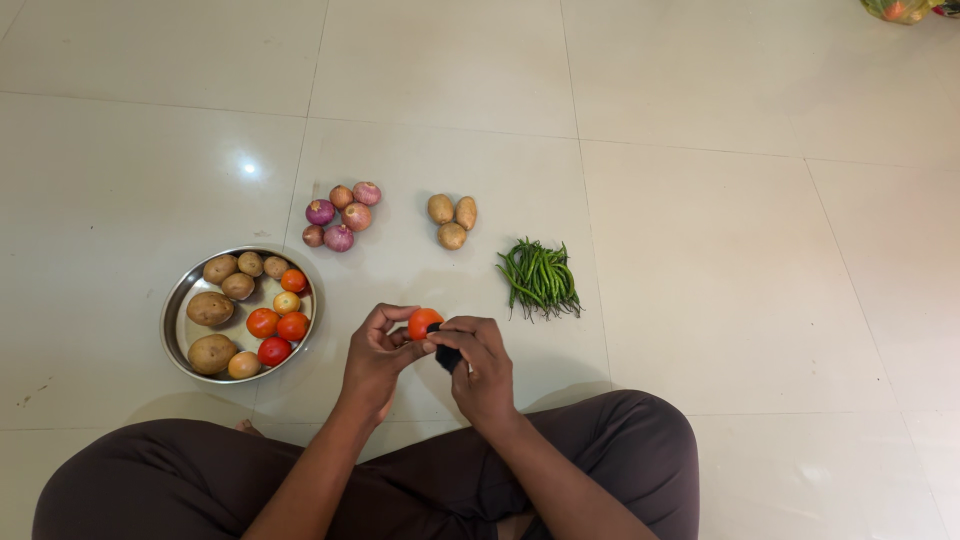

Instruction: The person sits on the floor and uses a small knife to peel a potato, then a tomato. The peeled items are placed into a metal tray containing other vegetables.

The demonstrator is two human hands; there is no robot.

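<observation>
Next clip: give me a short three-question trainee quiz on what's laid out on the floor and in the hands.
1. True or false: the green chillies lie inside the steel bowl.
2. Which group on the floor lies nearest the bowl? A) red onions B) three loose potatoes C) chillies
3. Fill in: the left hand and right hand together hold a ______.

Key
1. False: they lie in a bunch on the tiles, right of the hands; the bowl holds potatoes and tomatoes.
2. A
3. Tomato; a small dark thing, too hidden to identify, is also in the right hand.
</observation>
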